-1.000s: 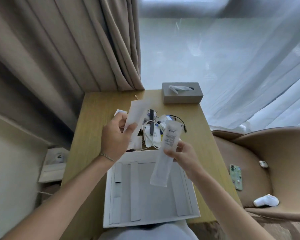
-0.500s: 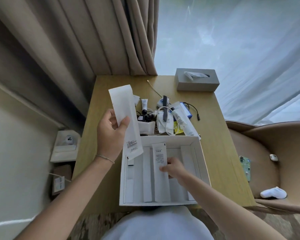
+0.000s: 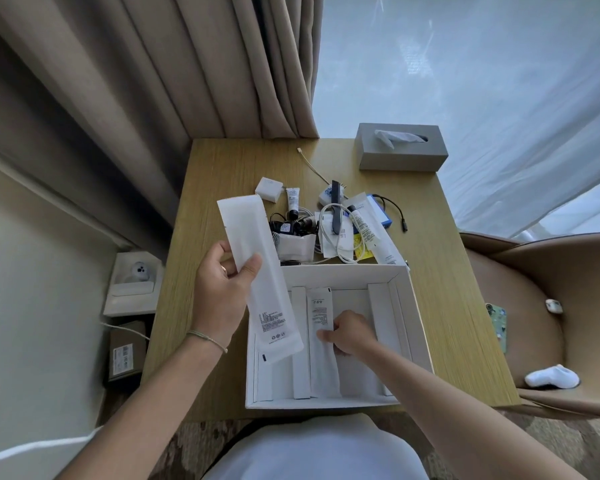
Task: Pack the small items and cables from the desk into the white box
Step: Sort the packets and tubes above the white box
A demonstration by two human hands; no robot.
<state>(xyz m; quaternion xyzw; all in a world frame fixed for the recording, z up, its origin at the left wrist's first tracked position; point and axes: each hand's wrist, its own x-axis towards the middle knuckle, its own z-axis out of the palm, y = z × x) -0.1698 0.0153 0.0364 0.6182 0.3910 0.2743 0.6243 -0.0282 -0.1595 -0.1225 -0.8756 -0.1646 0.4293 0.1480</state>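
Right now my right hand [image 3: 349, 332] is down inside the white box [image 3: 411, 317], its fingers pinching the lower part of a long white sachet [image 3: 321, 336] and holding it flat on the floor of the box between two cardboard ridges, which I judge is meant to keep it lying straight in that channel instead of sliding across. My left hand [image 3: 222, 299] is raised over the box's left edge, thumb and fingers clenched around a second, larger white pouch [image 3: 257, 271], held upright and tilted with its printed end hanging over the box, so I read it as next in line to go in beside the first. The box sits at the near edge of the wooden bench [image 3: 222, 174], close to me, which keeps the reach short. Beyond its far wall the rest of the job waits in a heap: a white charger cube [image 3: 269, 189], a small tube with a black cap [image 3: 292, 202], a black adapter [image 3: 284, 227], a coiled white cable [image 3: 329, 230], a longer white tube [image 3: 371, 237] and a thin black lead [image 3: 394, 211]. A grey tissue box [image 3: 400, 152] stands at the far right corner, apart from the pile; I would leave it
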